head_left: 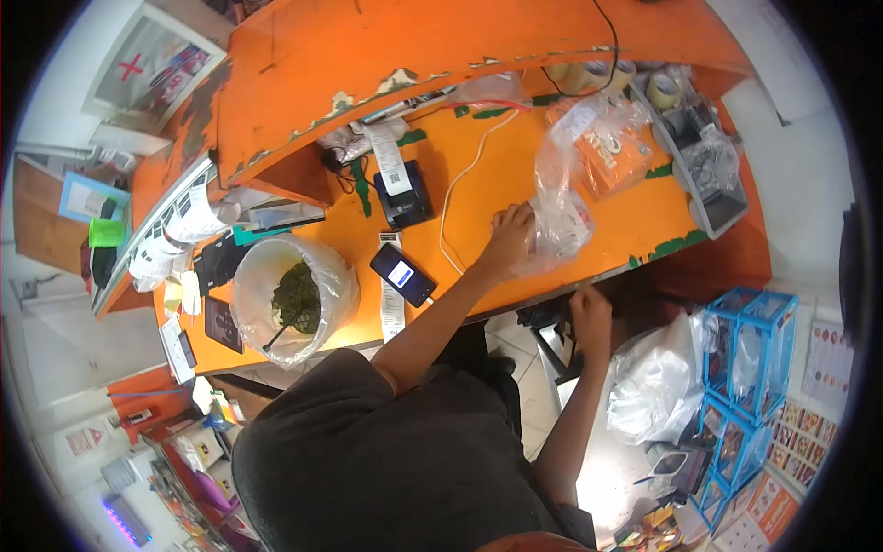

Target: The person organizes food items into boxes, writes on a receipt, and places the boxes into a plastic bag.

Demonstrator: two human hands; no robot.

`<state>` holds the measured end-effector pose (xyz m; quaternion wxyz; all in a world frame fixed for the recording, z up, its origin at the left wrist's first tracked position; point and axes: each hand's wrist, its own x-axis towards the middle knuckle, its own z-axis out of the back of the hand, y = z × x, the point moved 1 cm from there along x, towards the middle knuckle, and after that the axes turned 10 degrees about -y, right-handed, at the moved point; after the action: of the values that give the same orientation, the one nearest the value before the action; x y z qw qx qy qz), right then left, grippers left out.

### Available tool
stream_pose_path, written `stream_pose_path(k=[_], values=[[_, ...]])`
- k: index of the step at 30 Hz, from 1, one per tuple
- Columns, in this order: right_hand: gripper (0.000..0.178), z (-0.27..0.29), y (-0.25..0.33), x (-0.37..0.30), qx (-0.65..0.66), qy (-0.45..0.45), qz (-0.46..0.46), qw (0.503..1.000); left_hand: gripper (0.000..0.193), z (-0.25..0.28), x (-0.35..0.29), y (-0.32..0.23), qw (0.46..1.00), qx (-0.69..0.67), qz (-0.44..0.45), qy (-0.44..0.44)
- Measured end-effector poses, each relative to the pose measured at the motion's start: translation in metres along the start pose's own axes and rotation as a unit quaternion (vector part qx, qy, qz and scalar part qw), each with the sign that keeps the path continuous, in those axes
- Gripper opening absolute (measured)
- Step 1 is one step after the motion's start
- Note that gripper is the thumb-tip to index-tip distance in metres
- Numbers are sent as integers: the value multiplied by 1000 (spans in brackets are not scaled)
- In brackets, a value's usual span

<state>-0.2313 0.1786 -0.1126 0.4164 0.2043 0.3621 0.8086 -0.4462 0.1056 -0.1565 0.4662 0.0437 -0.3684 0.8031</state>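
Observation:
My left hand (511, 241) rests on the orange counter, its fingers curled at the near-left side of a crumpled clear plastic bag (563, 228). The bag appears pinched at that edge and has something reddish and white in it. Just past the counter's front edge, my right hand (590, 317) is closed, and whatever it may hold is hidden. An orange plastic packet (612, 152) lies behind the clear bag, partly covered by more clear plastic. To the left of my left forearm, a black phone (403, 274) with a lit screen is plugged into a white cable (466, 170).
A lined bucket (342, 285) with dark green contents stands on the counter's left. Behind the phone sits a small printer (405, 198) with paper coming out. A grey bin (704, 170) with tape rolls is at the far right. Below it are a white bag (658, 382) and blue racks (750, 345).

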Motion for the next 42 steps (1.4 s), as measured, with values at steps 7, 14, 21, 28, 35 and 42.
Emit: stream_pose_path(k=[7, 14, 21, 28, 35, 42], values=[[14, -29, -47, -96, 85, 124, -105, 983, 37, 23, 8, -7, 988, -148, 11, 36], [34, -32, 26, 9, 49, -147, 127, 980, 34, 35, 23, -41, 957, -270, 98, -38], [34, -88, 24, 68, 118, -174, 190, 959, 28, 13, 52, -2, 975, -198, 78, 63], [27, -89, 36, 54, -85, -190, 247, 947, 27, 46, 49, -24, 961, -260, 69, 69], [21, -63, 45, 55, -18, -221, 245, 944, 17, 2, 58, -3, 966, -253, 17, -46], [25, -82, 36, -12, -27, -39, 142, 989, 14, -52, 19, -52, 956, -292, 33, 23]])
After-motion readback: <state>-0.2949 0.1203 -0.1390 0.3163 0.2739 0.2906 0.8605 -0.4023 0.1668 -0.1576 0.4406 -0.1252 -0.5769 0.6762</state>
